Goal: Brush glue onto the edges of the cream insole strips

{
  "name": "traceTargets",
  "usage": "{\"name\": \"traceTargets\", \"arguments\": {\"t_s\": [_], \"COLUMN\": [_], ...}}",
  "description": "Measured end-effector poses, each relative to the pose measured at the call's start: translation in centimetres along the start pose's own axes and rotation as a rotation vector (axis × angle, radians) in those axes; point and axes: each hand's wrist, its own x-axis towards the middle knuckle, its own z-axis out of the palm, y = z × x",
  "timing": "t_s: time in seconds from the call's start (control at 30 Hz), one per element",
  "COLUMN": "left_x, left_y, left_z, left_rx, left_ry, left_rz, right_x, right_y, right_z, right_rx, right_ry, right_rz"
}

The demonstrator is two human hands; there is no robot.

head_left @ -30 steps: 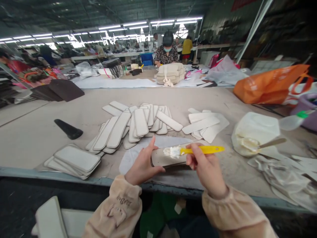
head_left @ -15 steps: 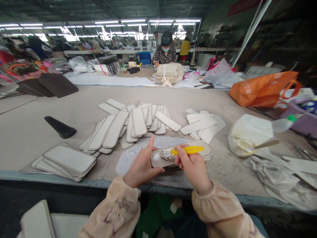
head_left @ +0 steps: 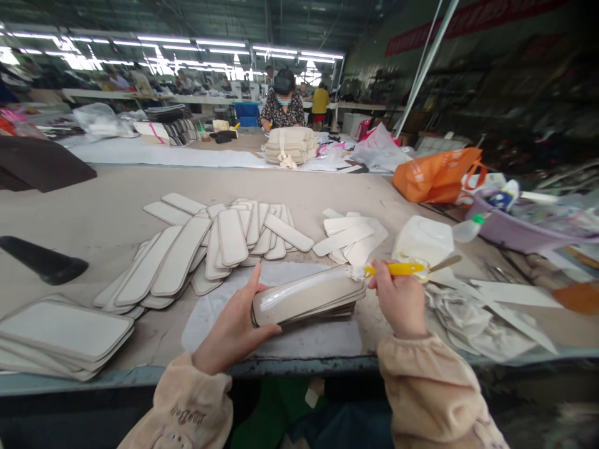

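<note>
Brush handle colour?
Yellow. The handle shows best in the head view, right of the fingers.

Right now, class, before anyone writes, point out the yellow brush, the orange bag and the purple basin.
Yellow brush (head_left: 405, 269): head view, on the handle.
Orange bag (head_left: 431, 177): head view, on the middle of its side.
Purple basin (head_left: 508, 229): head view, on its outer wall.

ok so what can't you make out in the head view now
Head view:
Left hand, most fingers: hidden by the hand itself and panel stack.
White container, mouth: partly covered by yellow-handled brush.
Lower-left panel pile: cut off by left edge.
Red banner, lettering: too blurred.
</note>
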Motion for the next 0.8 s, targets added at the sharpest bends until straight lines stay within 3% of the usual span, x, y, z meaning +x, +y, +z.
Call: {"name": "traceTargets", "arguments": {"t_s": [0.13, 0.33, 0.5, 0.6, 0.8], "left_x": [0.0, 0.0, 0.0, 0.0, 0.1], "left_y": [0.0, -0.5, -0.7, -0.6, -0.5], "left_z": [0.0, 0.1, 0.2, 0.2, 0.1], "left_rx": [0.017, 0.044, 0.051, 0.061, 0.055], "left_ry": [0.013, 0.007, 0.018, 0.006, -0.001], "left_rz": [0.0, 0.041, 0.058, 0.041, 0.023], "right_x": [-1.2, -5.3, -7.5, -7.2, -3.5], "right_y": [-1.3, -5.3, -7.1, -6.9, -4.0], "right_z": [0.1, 3.3, 5.3, 5.2, 2.7], "right_rx": [0.161, 0.646, 0.571, 0.42, 0.179], "right_ry": [-0.056, -0.416, -0.595, -0.572, -0.332], "right_rz": [0.003, 0.086, 0.049, -0.035, -0.06]}}
